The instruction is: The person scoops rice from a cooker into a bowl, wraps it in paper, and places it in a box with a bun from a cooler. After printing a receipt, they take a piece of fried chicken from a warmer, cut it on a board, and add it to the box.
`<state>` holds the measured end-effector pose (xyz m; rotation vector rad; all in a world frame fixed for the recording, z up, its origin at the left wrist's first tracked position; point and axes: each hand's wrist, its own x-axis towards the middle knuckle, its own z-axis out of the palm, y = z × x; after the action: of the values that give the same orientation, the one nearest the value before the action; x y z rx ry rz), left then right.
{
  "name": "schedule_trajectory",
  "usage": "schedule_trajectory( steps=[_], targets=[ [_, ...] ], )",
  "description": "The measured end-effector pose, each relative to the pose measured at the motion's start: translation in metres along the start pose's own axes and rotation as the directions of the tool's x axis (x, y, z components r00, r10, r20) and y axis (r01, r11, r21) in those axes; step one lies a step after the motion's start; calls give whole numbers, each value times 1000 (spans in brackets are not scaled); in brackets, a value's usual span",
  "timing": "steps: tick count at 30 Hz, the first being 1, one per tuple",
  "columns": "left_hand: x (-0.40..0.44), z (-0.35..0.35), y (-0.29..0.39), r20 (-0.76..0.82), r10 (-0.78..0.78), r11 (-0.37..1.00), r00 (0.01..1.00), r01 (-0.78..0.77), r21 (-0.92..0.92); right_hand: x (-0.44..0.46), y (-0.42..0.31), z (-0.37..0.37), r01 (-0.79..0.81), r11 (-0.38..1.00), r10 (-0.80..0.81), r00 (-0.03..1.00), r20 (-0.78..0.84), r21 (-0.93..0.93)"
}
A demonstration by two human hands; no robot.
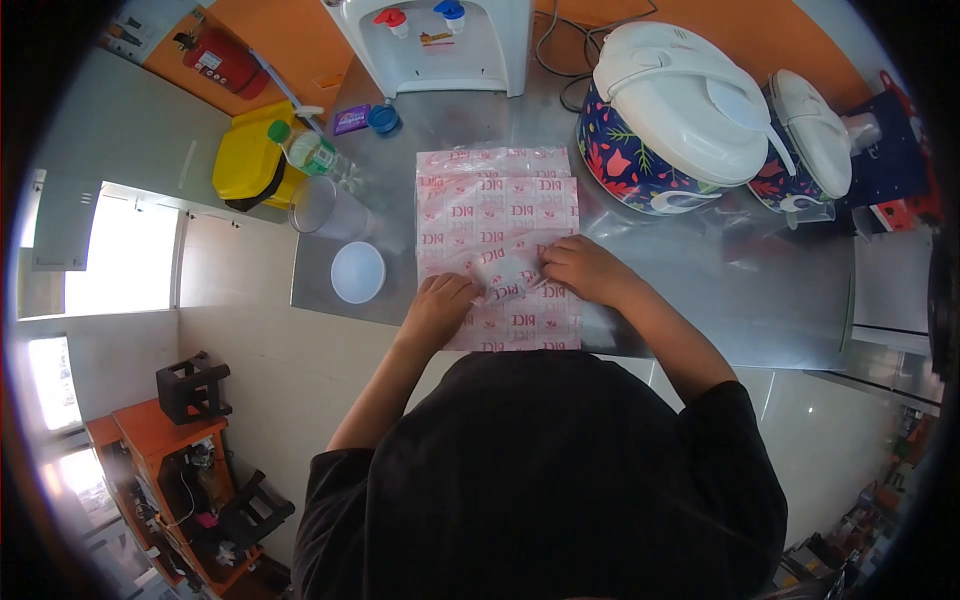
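A metal table [760,290] spreads across the view, its near edge running along the person's front. At its far edge stands a white water dispenser [450,60] with one red tap and one blue. To the right of it, near the far edge, sits a large floral pot [680,110] under a white lid. The sheets [450,210], pale with repeated red lettering, lie overlapped on the table left of its middle, reaching down to the near edge. Close to the right end is a smaller floral pot [815,135], also white-lidded, just beside the large one. By the left edge stand a translucent pitcher [325,210] and, just beyond it, a clear bottle [312,155] with a green cap. The left hand [445,302] and right hand [583,268] rest over the sheets toward the near edge, one at each end of a raised fold [510,270]; the fingers of both are bent and close together, tips touching it, though whether they pinch it or only press cannot be told. A white cup [358,272] stands near the near left corner. Toward the far left corner lie a purple packet [352,119] and, right beside it, a blue cap [383,119].
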<state>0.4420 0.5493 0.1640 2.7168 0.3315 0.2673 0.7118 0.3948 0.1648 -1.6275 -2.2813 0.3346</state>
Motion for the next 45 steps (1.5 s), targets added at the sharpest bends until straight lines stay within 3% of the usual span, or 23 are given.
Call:
schedule_trajectory(
  steps=[1,2,4,6,8,10,13,15,19,21,22,23,25,27,29,31,32,34,37,38,40,44,45],
  targets=[
    [0,1,-1,10,-1,1000,1000,1,4,3,0,0,1,1000,-1,1000,1,1],
    [0,3,-3,11,-3,1000,1000,3,3,8,-1,2,-116,993,115,993,33,36],
    [17,-12,7,177,-245,967,953,253,-24,26,-10,-6,-236,969,231,970,73,70],
    [29,-11,4,214,-319,931,923,347,-112,45,-18,-19,-540,840,511,821,255,54],
    [44,-13,0,248,-385,880,889,435,-193,53,-7,-12,-589,800,539,790,292,117],
    [59,-17,-1,324,-566,727,758,645,-238,57,-5,-7,-632,755,561,759,330,172],
    [68,-18,-10,407,-525,749,748,632,-196,54,-5,-8,-558,828,521,798,302,47],
    [67,-18,-13,431,-518,738,739,641,-211,40,-2,-13,-477,848,417,869,265,231],
    [65,-13,-16,414,-534,723,737,652,-230,28,16,4,-271,925,255,962,96,265],
    [70,-18,-1,365,-576,755,731,647,-104,32,12,2,-512,634,495,845,205,580],
    [72,-22,8,312,-611,771,728,637,25,38,5,0,-512,634,496,844,204,580],
    [71,-19,11,311,-610,772,729,635,24,44,-4,0,-559,682,583,805,111,472],
    [68,-15,16,-16,-471,842,882,455,290,51,-10,1,-609,709,650,760,5,356],
    [70,-18,12,47,-489,839,871,455,298,57,-12,1,-546,832,531,835,-148,-97],
    [71,-23,7,104,-508,834,855,458,306,54,-14,-4,-496,858,469,863,-189,-136],
    [67,-25,0,346,-576,816,741,550,180,46,-17,-2,-447,877,407,885,-225,-175],
    [61,-25,-1,345,-576,816,741,549,180,39,-17,4,-439,886,384,875,-296,-149],
    [46,-18,1,63,-567,821,822,569,-35,30,-13,14,-434,893,367,856,-364,-122],
    [44,-9,-1,-80,-591,806,802,583,-104,22,-11,25,-415,905,356,858,-370,-91],
    [45,-9,-5,-80,-592,805,802,584,-102,22,-10,26,-395,912,330,868,-371,-113],
    [52,-20,-9,184,-537,834,824,551,-32,23,-9,27,-377,916,304,876,-375,-137],
    [46,-15,1,94,-423,904,901,426,-23,21,-12,30,-368,914,278,874,-399,-170],
    [41,-8,3,-53,-307,949,950,310,64,21,-14,31,-364,916,266,867,-421,-169]
  ],
)
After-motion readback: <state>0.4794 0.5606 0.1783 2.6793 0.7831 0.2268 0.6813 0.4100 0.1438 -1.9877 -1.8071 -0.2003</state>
